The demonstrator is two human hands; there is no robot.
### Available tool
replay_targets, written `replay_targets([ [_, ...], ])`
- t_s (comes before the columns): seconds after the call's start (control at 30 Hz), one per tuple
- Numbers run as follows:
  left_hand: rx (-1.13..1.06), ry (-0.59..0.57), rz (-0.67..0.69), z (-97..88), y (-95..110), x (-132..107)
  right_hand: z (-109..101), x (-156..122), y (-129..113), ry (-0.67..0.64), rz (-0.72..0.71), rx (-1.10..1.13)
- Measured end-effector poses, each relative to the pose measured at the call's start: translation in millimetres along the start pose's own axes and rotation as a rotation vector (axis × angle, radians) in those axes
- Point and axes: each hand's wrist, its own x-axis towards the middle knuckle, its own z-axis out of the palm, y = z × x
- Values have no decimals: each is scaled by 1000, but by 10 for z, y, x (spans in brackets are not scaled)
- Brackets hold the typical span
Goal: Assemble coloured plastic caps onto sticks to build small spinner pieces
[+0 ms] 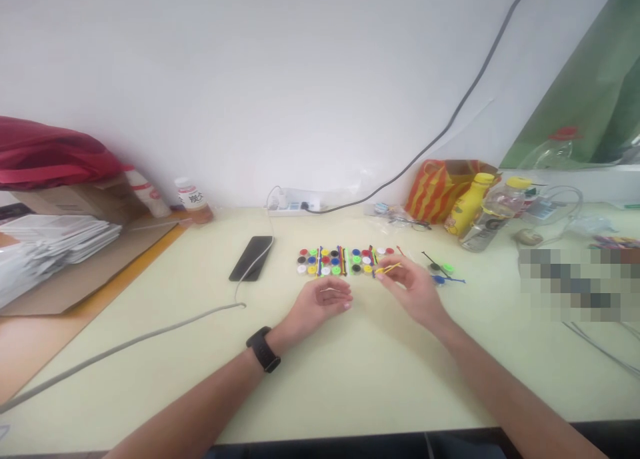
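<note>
Rows of small round discs (335, 261) in red, blue, green, yellow, black and white lie on the pale table, with thin coloured sticks (343, 260) standing in bundles between them. My right hand (417, 291), at the right end of the rows, pinches a thin yellow stick (393, 268) between thumb and fingers. Just in front of the rows rests my left hand (323, 304), its fingers loosely curved, the thumb apart and nothing visible in it. Right of my right hand lie a few loose pieces: a green disc (448, 268), a blue disc (439, 280) and dark and blue sticks.
A black phone (251, 259) lies left, crossed by a white cable (240, 286). Behind stand a power strip (295, 204), a striped bag (430, 191), a yellow bottle (467, 206) and a clear bottle (495, 216). Cardboard (75, 262) and white packets (60, 242) sit far left.
</note>
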Motion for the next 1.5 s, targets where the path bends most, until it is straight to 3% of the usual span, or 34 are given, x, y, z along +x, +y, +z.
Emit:
replay_targets([
  [0.1,27,-5,7,-17,-35,6,-310,150,76,198,8,-58],
  [0.27,66,-48,32,-35,-77,18,-904,341,238,544,26,-412],
  [0.47,114,-75,63,-33,-80,21,-1419,388,678,543,104,-789],
  [0.63,155,-108,74,-34,-18,-10,-1620,379,1034,377,176,-863],
  [0.7,164,-122,70,-28,8,-22,-1634,384,1072,311,192,-880],
  [0.8,130,-120,53,-10,22,-26,-1548,409,1011,347,107,-938],
  [0.87,94,-95,31,-1,11,-20,-1416,433,932,350,-1,-974],
  [0.93,67,-63,15,0,-8,-11,-1248,451,860,263,-75,-1010],
  [1.1,39,-22,20,-20,-41,-1,-920,438,797,112,-48,-1100],
  [1.37,53,21,37,-24,-24,-4,-879,427,825,109,-2,-1141],
  [1.5,85,27,51,-33,-13,1,-862,442,772,168,-39,-1060],
])
